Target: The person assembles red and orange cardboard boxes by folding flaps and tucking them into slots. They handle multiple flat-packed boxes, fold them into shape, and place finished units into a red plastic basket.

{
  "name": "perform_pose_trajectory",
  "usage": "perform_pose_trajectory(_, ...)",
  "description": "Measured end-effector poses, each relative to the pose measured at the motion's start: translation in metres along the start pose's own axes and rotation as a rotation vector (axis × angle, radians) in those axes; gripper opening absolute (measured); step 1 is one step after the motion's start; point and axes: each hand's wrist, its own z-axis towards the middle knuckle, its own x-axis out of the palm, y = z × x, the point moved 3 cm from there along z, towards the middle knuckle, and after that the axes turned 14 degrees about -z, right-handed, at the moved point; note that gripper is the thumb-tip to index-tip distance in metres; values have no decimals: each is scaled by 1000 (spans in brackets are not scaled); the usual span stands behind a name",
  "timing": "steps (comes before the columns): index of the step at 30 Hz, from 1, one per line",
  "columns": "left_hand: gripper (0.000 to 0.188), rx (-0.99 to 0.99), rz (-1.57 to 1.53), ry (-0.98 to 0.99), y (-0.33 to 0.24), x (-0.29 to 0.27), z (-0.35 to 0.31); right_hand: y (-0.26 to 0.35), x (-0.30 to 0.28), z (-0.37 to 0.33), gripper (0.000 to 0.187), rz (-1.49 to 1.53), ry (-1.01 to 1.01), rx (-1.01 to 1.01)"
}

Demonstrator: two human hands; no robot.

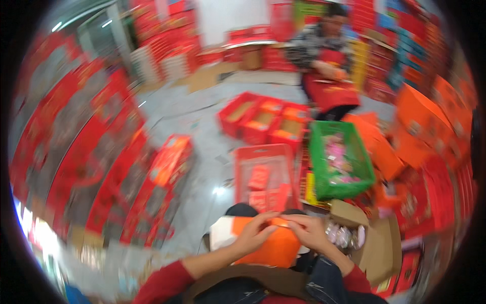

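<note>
An orange flat piece (273, 249), perhaps a paper bag or folded card, lies across my lap. A white part (221, 232) shows at its left, joined to it or lying under it; I cannot tell which. My left hand (256, 234) rests on it from the left, with bent fingers pinching its far edge. From the right, my right hand (309, 232) closes on the same edge, its fingertips close to the left ones. A small pale spot shows between the fingertips, too blurred to name.
Just beyond my knees stands a red crate (238, 175) with red packets (259, 177). Right of it is a green crate (319, 175) of pink wrapped items, and nearer, an open cardboard box (387, 248). Red gift boxes (111, 197) line the left. A person (329, 55) sits at the back.
</note>
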Motion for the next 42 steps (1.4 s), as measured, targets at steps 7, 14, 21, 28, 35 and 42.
perform_pose_trajectory(7,48,37,-64,23,-3,0,15,-5,-14,9,25,7,-27,-134)
perform_pose_trajectory(14,47,-22,131,37,-15,0,10,-12,-6,3,28,22,-13,-75)
perform_pose_trajectory(21,36,-74,-40,10,10,-5,9,-7,-3,-6,24,65,37,187)
perform_pose_trajectory(28,28,-34,-149,62,-9,-4,6,-17,2,-15,14,421,-251,86)
perform_pose_trajectory(35,25,-20,-147,117,-2,-11,7,-13,5,-22,22,188,-203,9)
perform_pose_trajectory(42,30,61,-65,-5,9,-11,1,-3,29,-24,35,556,-371,193)
